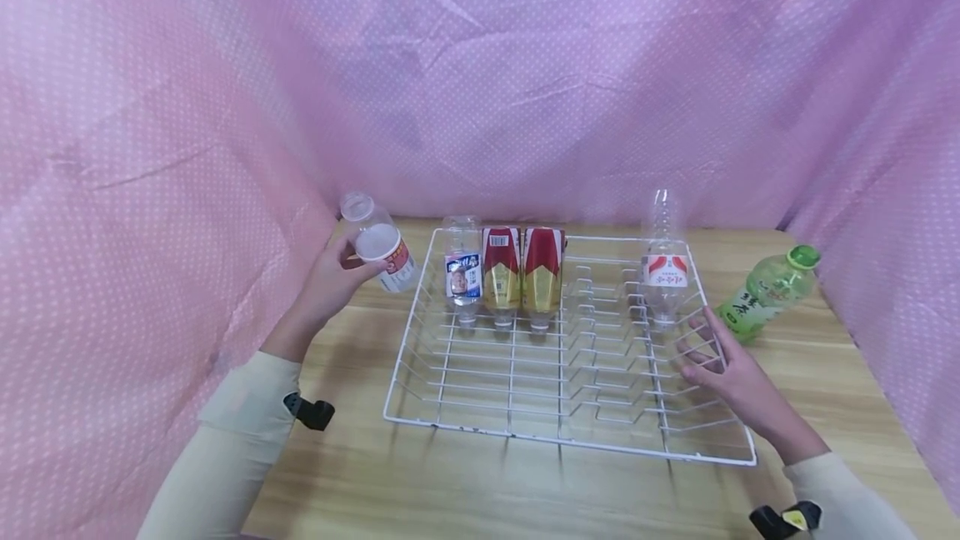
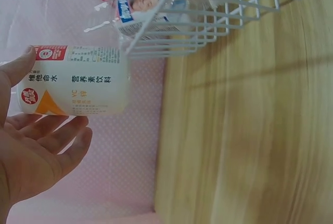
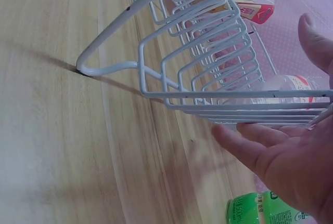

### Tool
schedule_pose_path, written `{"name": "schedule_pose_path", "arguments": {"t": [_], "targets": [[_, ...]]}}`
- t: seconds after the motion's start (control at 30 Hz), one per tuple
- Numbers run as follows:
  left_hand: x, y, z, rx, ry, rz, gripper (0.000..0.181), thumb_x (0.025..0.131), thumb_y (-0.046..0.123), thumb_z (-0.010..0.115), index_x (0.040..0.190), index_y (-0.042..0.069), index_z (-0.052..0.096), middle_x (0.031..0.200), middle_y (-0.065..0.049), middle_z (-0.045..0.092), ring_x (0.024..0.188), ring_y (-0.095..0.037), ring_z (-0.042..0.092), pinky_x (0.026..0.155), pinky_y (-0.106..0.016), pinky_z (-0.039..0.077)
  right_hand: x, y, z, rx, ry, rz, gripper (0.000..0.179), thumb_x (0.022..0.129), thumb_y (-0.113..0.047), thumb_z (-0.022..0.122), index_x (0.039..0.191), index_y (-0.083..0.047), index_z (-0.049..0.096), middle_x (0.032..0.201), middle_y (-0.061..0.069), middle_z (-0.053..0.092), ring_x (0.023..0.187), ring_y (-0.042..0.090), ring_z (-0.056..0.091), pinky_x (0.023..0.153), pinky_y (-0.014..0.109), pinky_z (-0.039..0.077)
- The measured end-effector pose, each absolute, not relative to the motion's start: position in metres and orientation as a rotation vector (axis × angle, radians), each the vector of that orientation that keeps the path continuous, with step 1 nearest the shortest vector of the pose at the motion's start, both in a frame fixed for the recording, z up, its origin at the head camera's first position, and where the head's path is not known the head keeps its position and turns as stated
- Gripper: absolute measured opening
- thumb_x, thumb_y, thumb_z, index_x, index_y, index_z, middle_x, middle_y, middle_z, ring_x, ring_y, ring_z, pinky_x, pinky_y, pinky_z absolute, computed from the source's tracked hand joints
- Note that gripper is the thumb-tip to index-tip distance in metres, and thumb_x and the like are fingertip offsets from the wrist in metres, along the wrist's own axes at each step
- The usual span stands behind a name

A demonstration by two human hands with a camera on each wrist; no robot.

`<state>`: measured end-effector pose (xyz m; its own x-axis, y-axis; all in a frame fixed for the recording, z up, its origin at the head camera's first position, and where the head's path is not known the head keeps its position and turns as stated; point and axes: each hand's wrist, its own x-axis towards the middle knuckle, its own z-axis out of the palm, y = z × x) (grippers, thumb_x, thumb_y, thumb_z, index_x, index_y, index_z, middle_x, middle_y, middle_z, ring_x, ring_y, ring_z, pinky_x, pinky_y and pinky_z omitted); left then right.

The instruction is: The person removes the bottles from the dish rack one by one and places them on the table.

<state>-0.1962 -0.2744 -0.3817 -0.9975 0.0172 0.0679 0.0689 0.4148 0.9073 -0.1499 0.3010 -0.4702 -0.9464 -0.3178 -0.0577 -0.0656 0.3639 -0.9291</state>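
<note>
My left hand (image 1: 337,277) grips a vitamin drink bottle (image 1: 395,265) between thumb and fingers, just left of the white wire rack (image 1: 472,430). Clear above its label, the bottle tilts with its top away from me. In the left wrist view, the bottle's label (image 2: 78,83) is white with red and orange. On the rack's right side, my right hand (image 1: 738,373) has its fingers spread against the side wires; its thumb (image 3: 315,42) stands apart from them. Near that hand, a clear bottle (image 1: 665,273) with a red-and-white label stands neck down in the rack.
Along the rack's back, a blue-labelled clear bottle (image 1: 462,273) and two red-and-gold bottles (image 1: 501,273) stand neck down. A green tea bottle (image 1: 768,290) leans on the right, outside the rack. Pink dotted cloth (image 1: 525,90) surrounds the wooden table (image 1: 360,473).
</note>
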Motion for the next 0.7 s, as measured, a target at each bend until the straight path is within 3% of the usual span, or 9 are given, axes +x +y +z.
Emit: {"name": "schedule_pose_path", "arguments": {"t": [0.2, 0.3, 0.5, 0.7], "targets": [[-0.206, -0.279, -0.399, 0.023, -2.632, -1.685, 0.064, 0.094, 0.021, 0.074, 0.147, 0.004, 0.043, 0.138, -0.021, 0.055, 0.128, -0.04, 0.054, 0.105, -0.053, 0.046, -0.149, 0.304, -0.472, -0.315, 2.287, -1.698, 0.103, 0.097, -0.003, 0.066, 0.161, -0.018, -0.013, 0.161, 0.034, 0.007, 0.129, 0.035, 0.05, 0.084, 0.036, 0.059], [-0.211, -0.276, -0.408, 0.06, -2.65, -1.704, 0.068, 0.094, 0.017, 0.073, 0.15, 0.001, 0.038, 0.141, -0.024, 0.054, 0.13, -0.04, 0.053, 0.106, -0.051, 0.045, -0.147, 0.306, -0.472, -0.298, 2.262, -1.723, 0.104, 0.096, -0.003, 0.066, 0.161, -0.018, -0.013, 0.161, 0.033, 0.004, 0.13, 0.03, 0.05, 0.084, 0.039, 0.059], [-0.217, -0.273, -0.423, 0.076, -2.67, -1.715, 0.071, 0.095, 0.016, 0.073, 0.152, -0.001, 0.035, 0.146, -0.026, 0.049, 0.132, -0.042, 0.05, 0.107, -0.051, 0.045, -0.148, 0.304, -0.472, -0.291, 2.238, -1.753, 0.105, 0.095, -0.001, 0.067, 0.161, -0.02, -0.013, 0.163, 0.031, 0.003, 0.134, 0.053, 0.036, 0.085, 0.04, 0.059], [-0.219, -0.274, -0.439, 0.1, -2.703, -1.707, 0.07, 0.095, 0.018, 0.072, 0.152, -0.002, 0.036, 0.148, -0.026, 0.047, 0.133, -0.041, 0.049, 0.107, -0.051, 0.045, -0.151, 0.3, -0.473, -0.286, 2.204, -1.789, 0.106, 0.094, 0.0, 0.068, 0.161, -0.019, -0.012, 0.163, 0.03, 0.003, 0.134, 0.056, 0.032, 0.086, 0.04, 0.058]]}}
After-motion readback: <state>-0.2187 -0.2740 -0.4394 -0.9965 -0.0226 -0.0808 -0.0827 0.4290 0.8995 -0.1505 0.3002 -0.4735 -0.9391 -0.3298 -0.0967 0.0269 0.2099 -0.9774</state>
